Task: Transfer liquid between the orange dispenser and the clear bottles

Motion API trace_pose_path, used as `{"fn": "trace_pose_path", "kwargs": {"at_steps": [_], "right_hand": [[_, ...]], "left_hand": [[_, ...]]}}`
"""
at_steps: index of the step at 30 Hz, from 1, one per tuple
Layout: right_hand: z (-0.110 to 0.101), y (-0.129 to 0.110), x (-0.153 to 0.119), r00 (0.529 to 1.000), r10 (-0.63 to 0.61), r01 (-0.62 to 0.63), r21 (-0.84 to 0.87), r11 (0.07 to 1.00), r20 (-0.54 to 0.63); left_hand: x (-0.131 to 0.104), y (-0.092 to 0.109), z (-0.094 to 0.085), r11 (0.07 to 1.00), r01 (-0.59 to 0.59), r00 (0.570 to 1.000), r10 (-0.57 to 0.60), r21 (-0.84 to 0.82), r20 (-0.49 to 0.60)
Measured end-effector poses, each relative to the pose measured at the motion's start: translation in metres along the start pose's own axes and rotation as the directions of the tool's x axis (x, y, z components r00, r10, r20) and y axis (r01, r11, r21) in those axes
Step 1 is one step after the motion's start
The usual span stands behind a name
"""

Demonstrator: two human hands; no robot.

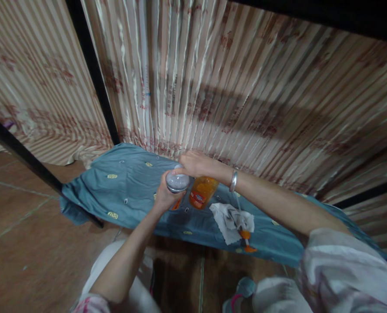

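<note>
A blue-green cloth [133, 191] covers the desk, a curtain [193, 87] at twelve o'clock. The left hand [167, 194] wraps the clear container [177, 183]; the right hand [195, 163] touches its top, its grip unclear. The orange bottle [202, 192] sits at four o'clock from it. The container looks light, smooth, perhaps slippery, best held around its sides.

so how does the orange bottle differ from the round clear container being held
The orange bottle sits unheld on the teal sheet; the clear container is in the left hand. The bottle is deep orange; the container looks greyish. Both look see-through.
</note>
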State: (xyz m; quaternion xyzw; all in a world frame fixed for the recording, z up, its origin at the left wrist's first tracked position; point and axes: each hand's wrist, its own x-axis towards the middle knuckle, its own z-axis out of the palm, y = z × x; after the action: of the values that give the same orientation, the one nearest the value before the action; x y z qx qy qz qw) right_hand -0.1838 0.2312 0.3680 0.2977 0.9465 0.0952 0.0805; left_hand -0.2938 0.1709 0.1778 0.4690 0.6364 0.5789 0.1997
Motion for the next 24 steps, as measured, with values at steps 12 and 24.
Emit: {"fn": "trace_pose_path", "kwargs": {"at_steps": [12,24], "right_hand": [[-0.020,-0.009,-0.004,0.967,-0.223,0.230,-0.052,0.972,0.120],[-0.021,-0.010,-0.002,0.973,-0.179,0.188,-0.053,0.981,0.144]], "left_hand": [[-0.001,0.004,-0.002,1.000,0.028,0.999,-0.028,0.004,0.022],[-0.001,0.001,-0.001,1.000,0.021,0.999,-0.020,-0.016,0.026]]}}
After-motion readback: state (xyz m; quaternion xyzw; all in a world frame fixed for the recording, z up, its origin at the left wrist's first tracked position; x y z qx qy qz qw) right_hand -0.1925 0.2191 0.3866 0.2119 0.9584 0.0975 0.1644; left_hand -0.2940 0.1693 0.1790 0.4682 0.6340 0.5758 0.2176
